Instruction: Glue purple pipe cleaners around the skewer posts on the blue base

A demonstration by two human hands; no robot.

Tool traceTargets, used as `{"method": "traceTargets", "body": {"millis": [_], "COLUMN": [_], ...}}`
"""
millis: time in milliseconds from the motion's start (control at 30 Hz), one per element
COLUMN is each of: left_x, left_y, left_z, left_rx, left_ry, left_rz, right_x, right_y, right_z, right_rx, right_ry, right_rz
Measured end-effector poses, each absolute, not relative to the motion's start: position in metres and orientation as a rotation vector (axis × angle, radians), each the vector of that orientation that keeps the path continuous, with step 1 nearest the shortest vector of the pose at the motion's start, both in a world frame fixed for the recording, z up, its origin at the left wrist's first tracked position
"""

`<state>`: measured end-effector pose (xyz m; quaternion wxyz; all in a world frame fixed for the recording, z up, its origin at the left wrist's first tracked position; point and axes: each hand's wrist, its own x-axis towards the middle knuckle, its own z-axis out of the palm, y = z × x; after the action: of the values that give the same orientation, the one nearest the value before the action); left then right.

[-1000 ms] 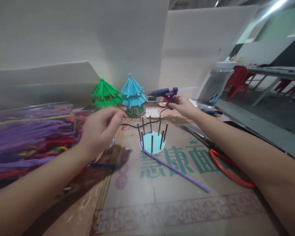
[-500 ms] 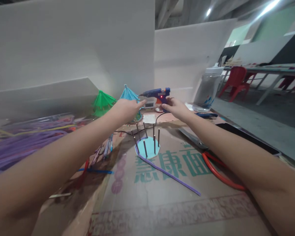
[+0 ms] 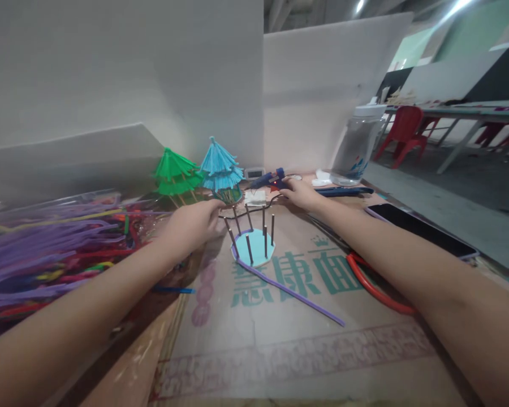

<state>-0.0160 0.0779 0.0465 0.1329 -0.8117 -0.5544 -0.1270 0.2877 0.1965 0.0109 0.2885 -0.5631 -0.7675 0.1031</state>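
The right hand (image 3: 301,195) has its thumb and fingers bent around the handle end of the blue glue gun (image 3: 263,181) at the back of the work area; whether they grip it or merely touch it cannot be told. The left hand (image 3: 193,223) is half curled, with nothing visible in it, just beside the turquoise base (image 3: 258,243). The gun looks light and rigid, probably hot at the nozzle pointing left, so the handle is the safe hold. The base, lying on the cardboard (image 3: 301,362) between the hands, looks light and thin, best taken by its rim; its upright brown sticks (image 3: 266,240) seem stiff but likely to snap loose if pushed sideways. The purple strip (image 3: 292,293), following the base's left edge and trailing toward the near right, appears soft, fuzzy and bendable, easily pinched at its free end. Large green characters on the cardboard include 康 and 面, with another partly covered by the base. Farther right, the clear bottle (image 3: 354,150) carries a blue mark, too small to read.
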Motion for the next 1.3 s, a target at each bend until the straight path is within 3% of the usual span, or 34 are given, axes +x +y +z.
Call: {"method": "traceTargets", "body": {"millis": [233,433,633,867,1100,1300], "left_x": [-0.016,-0.017,-0.022,-0.016,-0.014,-0.003], "left_y": [0.048,0.040,0.028,0.013,0.023,0.045], "left_z": [0.006,-0.009,-0.002,-0.007,-0.005,-0.013], "left_rx": [-2.525,-2.614,-2.731,-2.761,-2.680,-3.076], "left_ry": [-1.671,-1.621,-1.214,-1.122,-1.391,-1.523], "left_rz": [-0.738,-0.973,-0.764,-0.566,-0.993,-1.185], "right_x": [0.286,0.298,0.304,0.271,0.270,0.273], "right_y": [0.197,0.183,0.104,-0.010,0.006,0.006], "right_z": [0.003,0.053,0.095,0.051,0.025,0.024], "right_rx": [-1.682,-1.832,-1.735,-1.432,-1.273,-1.264], "right_ry": [-2.184,-2.365,-2.574,-2.681,-2.705,-2.679], "right_rz": [0.155,0.092,0.068,0.433,0.332,0.051]}}
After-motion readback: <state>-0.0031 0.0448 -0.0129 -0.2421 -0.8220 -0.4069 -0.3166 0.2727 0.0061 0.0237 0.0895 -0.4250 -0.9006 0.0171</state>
